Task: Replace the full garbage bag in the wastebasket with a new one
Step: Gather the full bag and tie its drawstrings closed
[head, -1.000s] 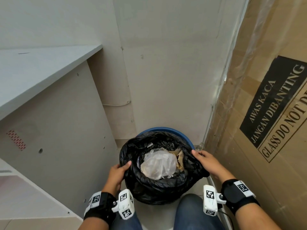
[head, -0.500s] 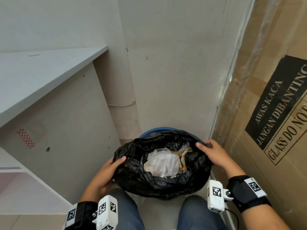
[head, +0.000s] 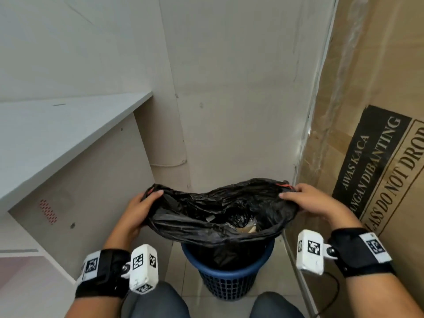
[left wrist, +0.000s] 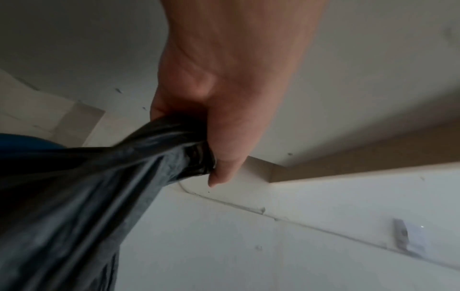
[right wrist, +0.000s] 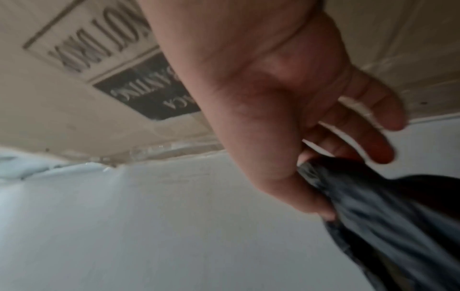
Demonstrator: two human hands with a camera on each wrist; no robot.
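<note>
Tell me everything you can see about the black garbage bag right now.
The black garbage bag is thin, glossy, crinkled plastic. Its mouth is stretched wide open, with a red strip at each gathered end. The left hand and right hand each grip one end. Its lower part sits inside the blue wastebasket. Pale trash shows inside.

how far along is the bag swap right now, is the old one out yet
Done: the black garbage bag is freed from the rim of the blue wastebasket and pulled up. In hand: the left hand and right hand each grip a gathered edge; its bottom is still inside the basket. Left: lift it clear and fit a new bag; none is in view.
</note>
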